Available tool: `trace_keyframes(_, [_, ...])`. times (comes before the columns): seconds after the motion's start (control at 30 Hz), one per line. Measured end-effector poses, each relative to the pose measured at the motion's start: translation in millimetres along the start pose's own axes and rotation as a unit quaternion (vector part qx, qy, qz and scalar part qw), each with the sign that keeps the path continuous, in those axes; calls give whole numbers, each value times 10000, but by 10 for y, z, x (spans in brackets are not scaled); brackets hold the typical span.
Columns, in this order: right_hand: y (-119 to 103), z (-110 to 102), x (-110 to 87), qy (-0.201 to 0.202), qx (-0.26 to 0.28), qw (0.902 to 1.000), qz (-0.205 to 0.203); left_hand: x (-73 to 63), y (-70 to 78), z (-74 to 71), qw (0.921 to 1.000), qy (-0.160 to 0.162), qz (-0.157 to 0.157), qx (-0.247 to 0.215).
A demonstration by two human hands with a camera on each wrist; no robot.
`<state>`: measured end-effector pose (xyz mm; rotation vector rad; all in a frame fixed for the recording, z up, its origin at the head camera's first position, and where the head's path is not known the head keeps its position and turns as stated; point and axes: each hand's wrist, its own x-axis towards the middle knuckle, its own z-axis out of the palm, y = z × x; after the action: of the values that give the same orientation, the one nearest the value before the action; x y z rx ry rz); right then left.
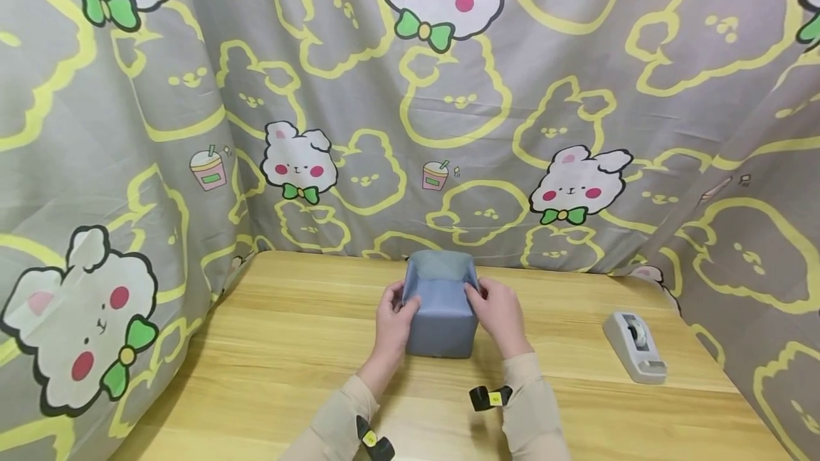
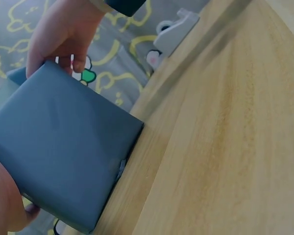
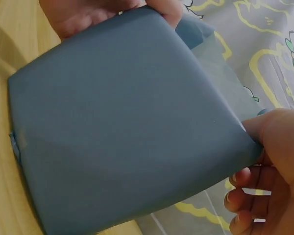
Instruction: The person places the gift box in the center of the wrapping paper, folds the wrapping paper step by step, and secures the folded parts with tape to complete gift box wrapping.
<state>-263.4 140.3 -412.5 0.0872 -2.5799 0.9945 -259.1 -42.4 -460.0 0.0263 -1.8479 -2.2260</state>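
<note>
A box wrapped in blue-grey paper (image 1: 440, 336) sits upright on the wooden table, its plain side towards me. At its top, a loose flap of the wrapping paper (image 1: 442, 264) stands up at the back, with folds rising at both sides. My left hand (image 1: 393, 320) grips the paper at the left upper edge, thumb on top and fingers down the outer side. At the right upper corner my right hand (image 1: 502, 308) pinches the paper with thumb and forefinger; in the right wrist view its other fingers (image 3: 242, 198) curl loosely beside the box.
A white-grey tape dispenser (image 1: 634, 347) stands on the wooden table (image 1: 288, 347) to the right. A grey curtain with cartoon bunnies (image 1: 359, 126) hangs close behind the table and along both sides. Black straps with small devices (image 1: 490, 398) sit on both forearms.
</note>
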Motion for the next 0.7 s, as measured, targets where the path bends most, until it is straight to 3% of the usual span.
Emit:
trace_keyframes(0.17, [-13,-10,54,-95,-109,9999,86,7,-6,9,10000,-8,67,11])
trace_keyframes(0.43, [-37,-6,115,233,-463,9985,-189,16,-37,16,9999,-11,154,38])
trace_keyframes(0.7, [-70,-19,118,1303,-373,9869,-871,3,-41,17,9998,45,169,75])
